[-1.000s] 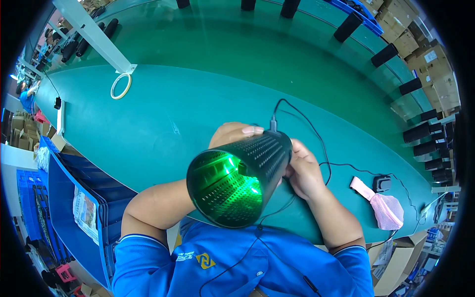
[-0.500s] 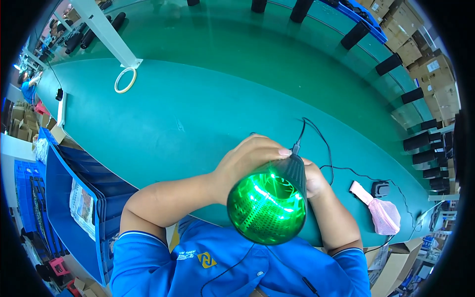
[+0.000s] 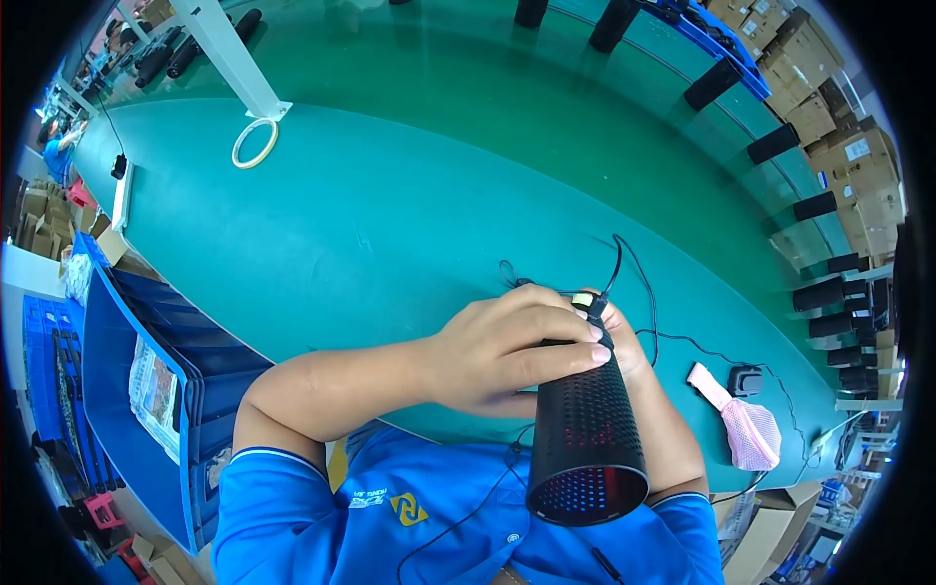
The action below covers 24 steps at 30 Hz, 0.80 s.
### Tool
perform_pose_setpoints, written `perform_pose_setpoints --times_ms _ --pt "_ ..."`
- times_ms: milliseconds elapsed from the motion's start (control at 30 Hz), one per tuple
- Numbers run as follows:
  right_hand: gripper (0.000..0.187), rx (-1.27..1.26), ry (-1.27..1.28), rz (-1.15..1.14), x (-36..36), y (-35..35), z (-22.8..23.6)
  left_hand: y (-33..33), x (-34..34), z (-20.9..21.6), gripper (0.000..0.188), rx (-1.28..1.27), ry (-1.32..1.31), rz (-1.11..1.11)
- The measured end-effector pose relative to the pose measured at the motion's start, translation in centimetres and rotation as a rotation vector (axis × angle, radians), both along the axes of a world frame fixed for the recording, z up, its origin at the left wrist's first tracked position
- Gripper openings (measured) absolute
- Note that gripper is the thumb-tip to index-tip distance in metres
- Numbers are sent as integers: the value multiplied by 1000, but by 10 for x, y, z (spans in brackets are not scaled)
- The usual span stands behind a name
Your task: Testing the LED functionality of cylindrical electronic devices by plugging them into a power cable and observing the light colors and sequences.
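Observation:
A black cylinder [image 3: 589, 419] with a perforated wall is tilted toward me above the table's near edge. Blue and red light shows at its wide open end. My left hand [image 3: 492, 356] is closed on its far part, with fingers lying across the top. Behind that end my right hand [image 3: 627, 343] grips it from the right; most of its fingers are hidden. A black cable [image 3: 618, 258] runs to a connector at the cylinder's far end, beside the fingertips, and a small pale patch shows there.
On the green table [image 3: 322, 224] lie a tape ring [image 3: 254, 143], a pink mesh pouch [image 3: 751, 434] and a black adapter [image 3: 745, 381]. Blue bins [image 3: 146, 390] stand at left. Several black cylinders [image 3: 712, 85] line the far side. Cartons [image 3: 853, 166] are stacked at far right.
The cylinder has tipped and shifted right, its open end swinging lower. Its bright green light has given way to blue and red. My left hand has moved right over its far end.

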State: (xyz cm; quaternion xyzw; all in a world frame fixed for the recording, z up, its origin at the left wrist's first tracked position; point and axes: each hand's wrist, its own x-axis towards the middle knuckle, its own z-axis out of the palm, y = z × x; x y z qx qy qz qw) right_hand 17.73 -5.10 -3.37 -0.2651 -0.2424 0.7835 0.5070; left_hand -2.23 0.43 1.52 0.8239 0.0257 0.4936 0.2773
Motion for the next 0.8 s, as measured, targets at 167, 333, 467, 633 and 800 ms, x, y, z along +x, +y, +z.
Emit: perform_pose_setpoints --times_ms 167,333,467,633,800 --pt "38 13 -15 26 -1 3 0 0 0 -1 42 -21 -3 7" --pt "33 -16 -34 38 -5 4 5 1 0 -6 50 -56 -18 27" --pt "28 -69 -46 26 -7 4 3 1 -1 -7 60 -78 -8 42" --pt "21 -119 -154 -1 -10 0 5 1 -3 -4 60 -104 35 36" --pt "19 -206 -369 -60 -23 -3 39 -1 -7 1 48 -138 91 13"
